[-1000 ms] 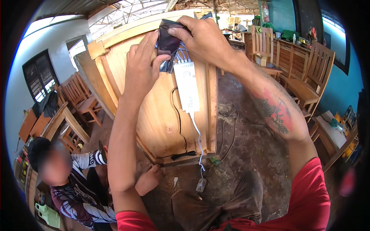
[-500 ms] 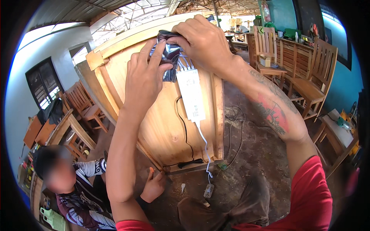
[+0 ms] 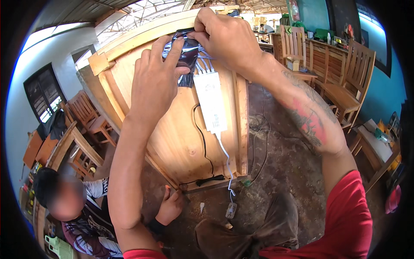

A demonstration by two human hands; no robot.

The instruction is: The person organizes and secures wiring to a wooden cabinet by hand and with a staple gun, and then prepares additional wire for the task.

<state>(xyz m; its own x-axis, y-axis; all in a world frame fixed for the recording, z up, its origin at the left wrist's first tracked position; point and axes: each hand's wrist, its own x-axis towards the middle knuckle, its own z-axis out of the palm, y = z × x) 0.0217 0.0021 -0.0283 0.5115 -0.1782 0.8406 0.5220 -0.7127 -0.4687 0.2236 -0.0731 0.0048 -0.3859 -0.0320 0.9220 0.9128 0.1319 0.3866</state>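
Observation:
A white rectangular power supply box [image 3: 210, 103] is on the back of the wooden cabinet [image 3: 181, 142], with several thin wires [image 3: 204, 65] out of its top end and a white cord [image 3: 227, 162] from its bottom. Glossy black tape [image 3: 188, 56] covers the bundled wires above the box. My left hand [image 3: 156, 82] lies against that tape, fingers stretched and thumb apart, pressing it to the wood. Close by, my right hand [image 3: 228, 41] pinches the tape's upper edge between thumb and bent fingers; the fingertips are partly hidden.
A black cord [image 3: 207, 146] runs down the panel to a small bundle. On the floor lies a socket block [image 3: 231, 210]. A seated person [image 3: 82, 220] is at lower left, one hand [image 3: 170, 206] near the cabinet's base. Wooden chairs [image 3: 355, 80] stand right and left.
The black tape now lies flatter and wider across the wires. My right hand has moved slightly up along its edge, while the left keeps pressing. The whole view has shifted a little.

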